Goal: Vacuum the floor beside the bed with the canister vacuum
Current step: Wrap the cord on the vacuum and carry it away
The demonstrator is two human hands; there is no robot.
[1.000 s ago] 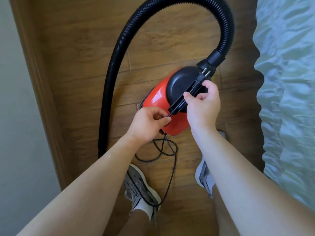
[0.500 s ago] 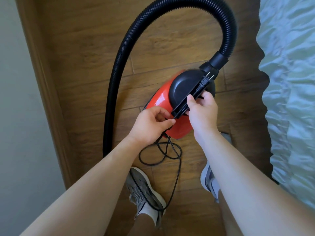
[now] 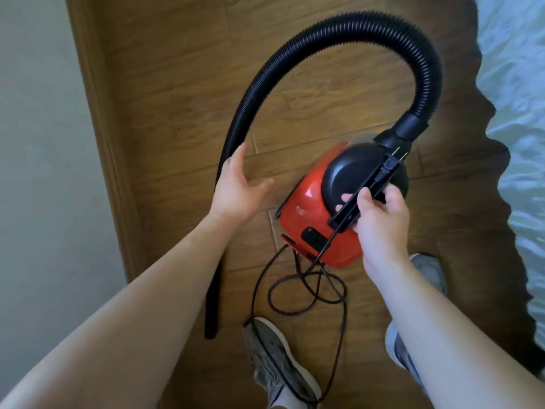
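The red canister vacuum (image 3: 312, 219) with its black domed top sits on the brown wood-plank floor (image 3: 182, 84), right of centre and just left of the bed's pale blue satin cover (image 3: 519, 143). The right hand (image 3: 380, 219) is clenched round the near end of the black plastic carry handle (image 3: 343, 218). The two-pronged black plug (image 3: 390, 163) lies along the handle's far end, close to the hose cuff. The left hand (image 3: 236, 190) is released, with fingers spread and the fingertips at the left side of the ribbed black hose (image 3: 354, 23) but not wrapped round it. The hose arcs up from the cuff, over and down to the left, ending in a rigid black tube (image 3: 212, 305) beside the wooden skirting (image 3: 97, 143).

The step in hand looks like readying the machine, so no cleaning has begun. To do it well, the left hand should close firmly round the hose low down, near the tube, so the nozzle can be steered. The thin black cord (image 3: 343, 293) needs care too: it lies in loose loops near the vacuum and crosses the grey left shoe (image 3: 274, 358), a likely snag or trip. Free the plug and lay the cord clear of the feet before lifting or rolling the body.

The only container is the canister itself. It is shut, and its contents cannot be seen.
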